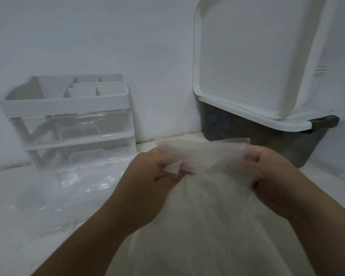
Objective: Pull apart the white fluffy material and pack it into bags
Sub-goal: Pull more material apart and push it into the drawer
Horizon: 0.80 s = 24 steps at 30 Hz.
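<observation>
White fluffy material [211,232] in a clear bag [205,150]
Its top is gripped by left hand [147,188] and right hand [277,188] at the bench's [0,184] front edge.

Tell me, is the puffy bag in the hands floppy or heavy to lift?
Probably floppy: the bag creases and bunches where the left hand and right hand grip its top. Likely light for its size, since the filling looks fluffy.
</observation>
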Motion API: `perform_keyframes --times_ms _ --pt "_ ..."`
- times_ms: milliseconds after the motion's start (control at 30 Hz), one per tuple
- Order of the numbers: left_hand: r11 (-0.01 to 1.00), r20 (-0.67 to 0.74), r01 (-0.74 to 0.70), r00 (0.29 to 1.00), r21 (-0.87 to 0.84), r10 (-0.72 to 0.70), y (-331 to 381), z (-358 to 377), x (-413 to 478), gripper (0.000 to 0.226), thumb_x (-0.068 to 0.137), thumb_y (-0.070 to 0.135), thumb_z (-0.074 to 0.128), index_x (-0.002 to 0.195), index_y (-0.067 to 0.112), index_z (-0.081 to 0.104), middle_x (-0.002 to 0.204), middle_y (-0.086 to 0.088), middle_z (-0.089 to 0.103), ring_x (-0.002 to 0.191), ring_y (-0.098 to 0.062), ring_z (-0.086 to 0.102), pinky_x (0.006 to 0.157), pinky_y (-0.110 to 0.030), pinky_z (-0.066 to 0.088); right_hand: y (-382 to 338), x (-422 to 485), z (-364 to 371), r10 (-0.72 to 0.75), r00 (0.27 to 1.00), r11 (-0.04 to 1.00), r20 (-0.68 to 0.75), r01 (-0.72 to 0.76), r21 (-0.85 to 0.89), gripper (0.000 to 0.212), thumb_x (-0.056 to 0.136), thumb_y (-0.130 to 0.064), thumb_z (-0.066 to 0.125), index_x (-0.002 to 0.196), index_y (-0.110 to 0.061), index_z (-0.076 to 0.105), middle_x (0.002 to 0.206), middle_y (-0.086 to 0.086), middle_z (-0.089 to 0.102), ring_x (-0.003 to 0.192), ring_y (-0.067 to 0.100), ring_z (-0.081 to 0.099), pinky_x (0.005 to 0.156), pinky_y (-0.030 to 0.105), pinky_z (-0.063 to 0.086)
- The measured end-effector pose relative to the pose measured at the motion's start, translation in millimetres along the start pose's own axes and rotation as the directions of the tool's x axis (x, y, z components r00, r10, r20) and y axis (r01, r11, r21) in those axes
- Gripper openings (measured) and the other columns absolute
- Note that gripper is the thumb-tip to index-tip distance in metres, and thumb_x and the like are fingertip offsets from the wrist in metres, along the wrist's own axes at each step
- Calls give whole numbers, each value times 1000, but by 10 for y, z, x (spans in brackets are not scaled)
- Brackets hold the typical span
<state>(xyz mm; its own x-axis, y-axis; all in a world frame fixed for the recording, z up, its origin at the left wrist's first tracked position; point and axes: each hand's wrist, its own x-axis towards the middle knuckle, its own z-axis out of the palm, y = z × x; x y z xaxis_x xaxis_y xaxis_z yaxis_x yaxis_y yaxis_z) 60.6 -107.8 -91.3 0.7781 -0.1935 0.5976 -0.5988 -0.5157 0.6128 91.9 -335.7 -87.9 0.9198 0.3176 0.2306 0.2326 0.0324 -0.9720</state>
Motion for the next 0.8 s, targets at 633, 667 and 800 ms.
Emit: perform_keyframes --times_ms 633,667,800 --pt "869 72 336 940 -363 -334 41 46 -30 5 88 22 74 89 21 79 89 4 78 88 -18 73 82 -38 56 -29 -17 166 -76 978 987 -195 102 124 17 71 -10 70 85 -8 80 87 18 76 75 24 73 64 30 60" --pt "847 93 362 930 -390 -355 46 48 -26 8 85 25 76 89 20 79 89 1 78 89 -22 74 85 -43 56 -26 -14 161 -67 980 987 -190 93 131 17 72 -8 70 86 -6 79 88 19 76 75 25 73 64 30 60" --pt "766 147 468 880 -440 -453 23 54 -27 31 70 38 80 88 12 79 94 -16 76 93 -39 71 94 -61 51 -13 -23 159 -38 991 989 -127 55 135 25 69 -7 78 93 -1 77 93 21 75 80 26 74 66 30 60"
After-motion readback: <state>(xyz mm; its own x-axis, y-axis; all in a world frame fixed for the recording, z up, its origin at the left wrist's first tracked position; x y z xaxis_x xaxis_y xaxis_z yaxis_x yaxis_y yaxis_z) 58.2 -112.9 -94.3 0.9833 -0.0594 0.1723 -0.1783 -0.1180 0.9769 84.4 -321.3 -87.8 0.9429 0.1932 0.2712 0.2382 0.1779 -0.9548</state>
